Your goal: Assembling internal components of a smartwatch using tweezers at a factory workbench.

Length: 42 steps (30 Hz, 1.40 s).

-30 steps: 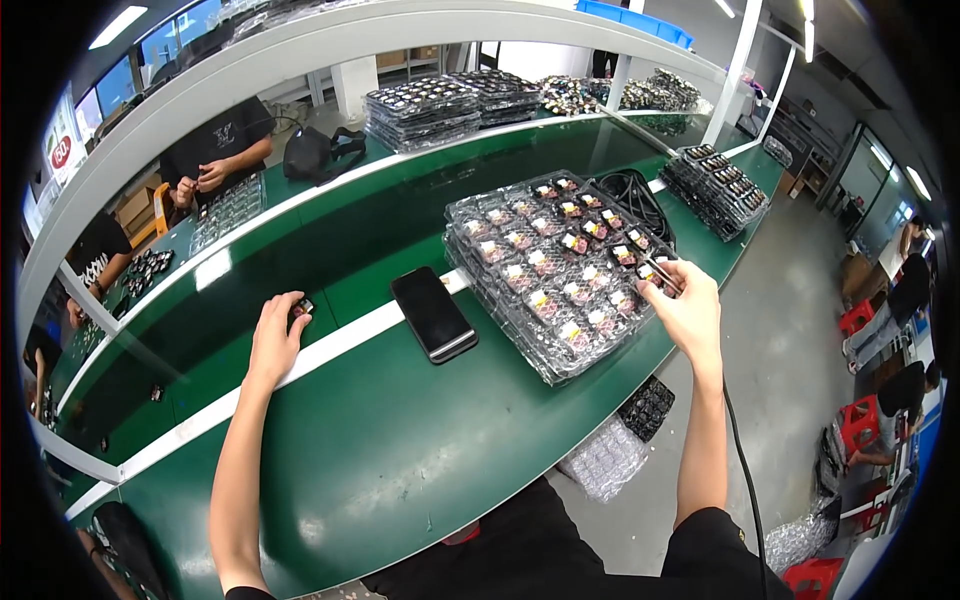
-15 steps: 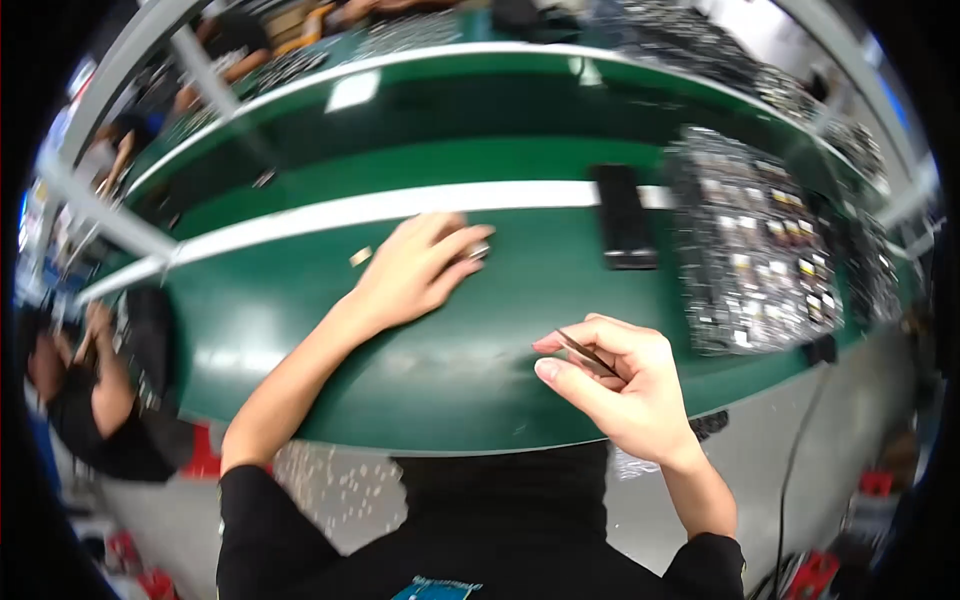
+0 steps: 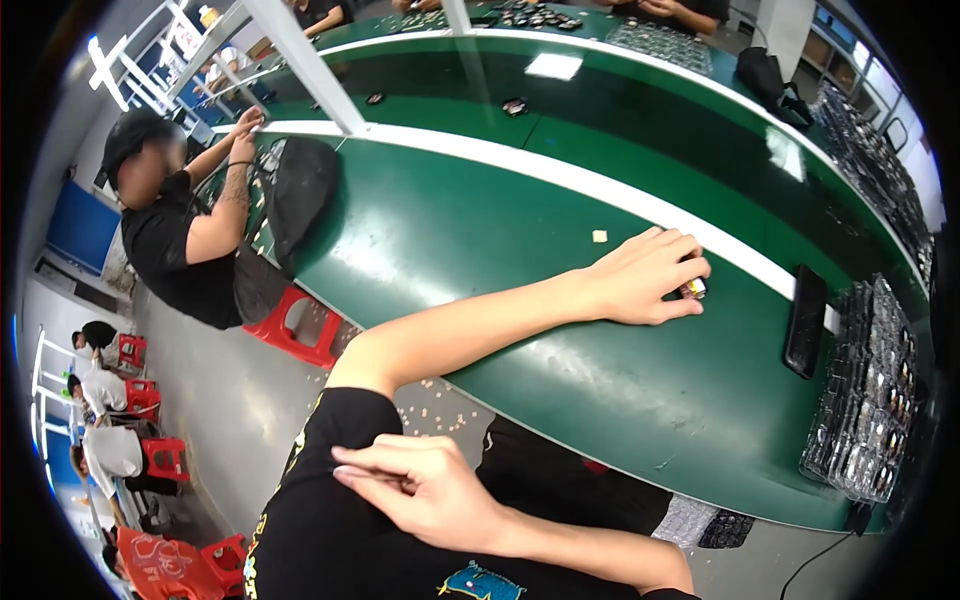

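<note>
This looks like a factory assembly workshop: a long green counter (image 3: 560, 380) carries stacked clear plastic trays (image 3: 862, 400) at its right end, and small parts (image 3: 540, 17) lie heaped beyond its far side. A person (image 3: 170, 240) sits at the counter's left end; further left of it, more people (image 3: 112, 450) occupy red stools (image 3: 165, 460).
</note>
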Each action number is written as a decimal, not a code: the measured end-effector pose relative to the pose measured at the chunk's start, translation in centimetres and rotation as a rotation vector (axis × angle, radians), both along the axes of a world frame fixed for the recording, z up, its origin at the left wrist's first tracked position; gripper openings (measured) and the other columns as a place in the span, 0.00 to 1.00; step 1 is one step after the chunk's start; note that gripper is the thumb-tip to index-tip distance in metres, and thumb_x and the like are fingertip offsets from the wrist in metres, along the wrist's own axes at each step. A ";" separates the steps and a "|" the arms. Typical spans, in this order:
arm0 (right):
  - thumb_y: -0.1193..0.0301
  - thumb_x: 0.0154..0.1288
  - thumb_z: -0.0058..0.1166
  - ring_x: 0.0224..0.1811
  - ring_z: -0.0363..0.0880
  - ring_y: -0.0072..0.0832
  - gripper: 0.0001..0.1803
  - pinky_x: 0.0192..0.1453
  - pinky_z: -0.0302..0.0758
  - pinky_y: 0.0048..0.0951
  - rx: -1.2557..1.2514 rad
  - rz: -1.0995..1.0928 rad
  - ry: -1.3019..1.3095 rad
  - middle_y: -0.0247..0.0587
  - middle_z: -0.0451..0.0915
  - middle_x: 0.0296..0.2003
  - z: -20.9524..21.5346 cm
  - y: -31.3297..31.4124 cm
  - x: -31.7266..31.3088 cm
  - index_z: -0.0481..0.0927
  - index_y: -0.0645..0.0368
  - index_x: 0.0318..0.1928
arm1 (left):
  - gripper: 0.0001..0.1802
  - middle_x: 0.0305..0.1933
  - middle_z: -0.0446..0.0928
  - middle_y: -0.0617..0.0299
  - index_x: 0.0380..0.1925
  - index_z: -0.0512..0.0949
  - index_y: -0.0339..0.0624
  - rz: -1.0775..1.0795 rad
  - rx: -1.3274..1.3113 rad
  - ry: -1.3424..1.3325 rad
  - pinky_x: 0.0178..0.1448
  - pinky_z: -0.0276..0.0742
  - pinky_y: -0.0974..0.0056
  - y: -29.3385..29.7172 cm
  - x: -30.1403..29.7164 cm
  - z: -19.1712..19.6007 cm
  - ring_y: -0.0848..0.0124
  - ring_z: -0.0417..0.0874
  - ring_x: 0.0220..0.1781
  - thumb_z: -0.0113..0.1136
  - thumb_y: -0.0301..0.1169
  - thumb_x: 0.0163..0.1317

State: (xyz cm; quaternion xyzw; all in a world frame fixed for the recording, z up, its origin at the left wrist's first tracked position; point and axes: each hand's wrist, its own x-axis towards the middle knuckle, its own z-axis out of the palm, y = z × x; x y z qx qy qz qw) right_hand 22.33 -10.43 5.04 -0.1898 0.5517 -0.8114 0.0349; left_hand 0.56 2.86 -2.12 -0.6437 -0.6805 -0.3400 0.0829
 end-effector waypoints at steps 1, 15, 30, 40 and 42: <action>0.78 0.77 0.71 0.28 0.75 0.19 0.12 0.31 0.70 0.27 -0.020 -0.025 0.020 0.38 0.84 0.31 0.1 -0.3 0.1 0.91 0.68 0.56 | 0.21 0.55 0.79 0.56 0.54 0.82 0.45 0.002 -0.012 0.000 0.64 0.77 0.51 -0.1 0.1 0.2 0.55 0.82 0.59 0.75 0.45 0.71; 0.77 0.70 0.75 0.24 0.79 0.23 0.06 0.29 0.72 0.29 0.177 -0.019 0.100 0.42 0.86 0.29 6.2 9.2 2.2 0.89 0.63 0.41 | 0.27 0.54 0.81 0.57 0.59 0.84 0.44 -0.028 -0.095 0.011 0.63 0.77 0.53 0.8 0.7 1.7 0.58 0.84 0.57 0.76 0.50 0.71; 0.70 0.87 0.60 0.37 0.72 0.09 0.13 0.40 0.69 0.18 0.452 -0.775 -0.311 0.24 0.81 0.37 -1.7 31.0 -3.2 0.87 0.65 0.61 | 0.39 0.52 0.79 0.60 0.66 0.84 0.47 -0.088 -0.275 -0.035 0.64 0.73 0.55 -2.6 0.2 2.7 0.60 0.80 0.51 0.81 0.59 0.62; 0.79 0.77 0.71 0.26 0.72 0.11 0.10 0.28 0.65 0.22 0.526 -0.789 -0.268 0.31 0.84 0.28 -4.3 30.4 -2.8 0.95 0.66 0.54 | 0.28 0.52 0.86 0.65 0.61 0.87 0.47 -0.131 -0.261 -0.261 0.64 0.70 0.59 -3.2 -0.3 1.6 0.65 0.85 0.54 0.84 0.42 0.63; 0.79 0.76 0.71 0.26 0.71 0.10 0.09 0.28 0.63 0.21 0.609 -0.786 -0.218 0.30 0.83 0.28 -4.8 31.0 -2.4 0.96 0.66 0.52 | 0.29 0.50 0.86 0.65 0.62 0.87 0.47 -0.144 -0.291 -0.309 0.63 0.69 0.59 -3.2 -0.2 1.6 0.66 0.85 0.53 0.84 0.41 0.62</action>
